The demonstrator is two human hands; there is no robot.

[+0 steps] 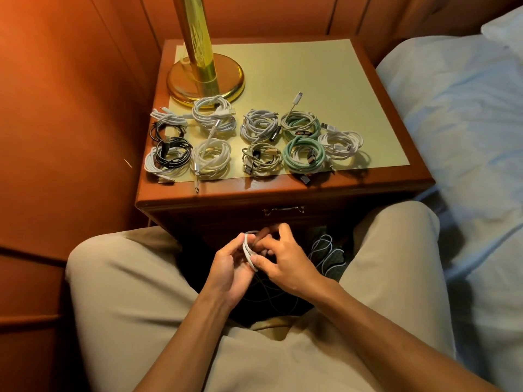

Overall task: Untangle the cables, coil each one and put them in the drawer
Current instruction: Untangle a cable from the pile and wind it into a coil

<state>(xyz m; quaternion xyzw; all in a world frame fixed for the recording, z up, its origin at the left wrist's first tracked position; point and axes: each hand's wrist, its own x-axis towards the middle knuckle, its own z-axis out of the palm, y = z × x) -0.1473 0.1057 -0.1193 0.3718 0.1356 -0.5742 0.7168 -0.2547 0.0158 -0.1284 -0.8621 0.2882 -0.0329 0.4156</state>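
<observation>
Between my knees, both hands work on a white cable coil point(248, 251). My left hand point(230, 267) grips its loops from the left, and my right hand point(284, 257) pinches it from the right. More white cable point(322, 250) trails loose down by my right leg. Several finished coils lie on the nightstand top point(311, 80): white ones point(213, 114), black ones point(172, 151), a beige one point(261, 159) and green ones point(304, 152). The drawer front with its metal handle point(283, 210) sits just above my hands and looks closed.
A brass lamp base point(206, 80) stands at the nightstand's back left. A bed with pale sheets point(467, 123) lies along the right. Orange padded wall panels point(70, 108) fill the left. My legs in beige trousers point(127, 292) flank the hands.
</observation>
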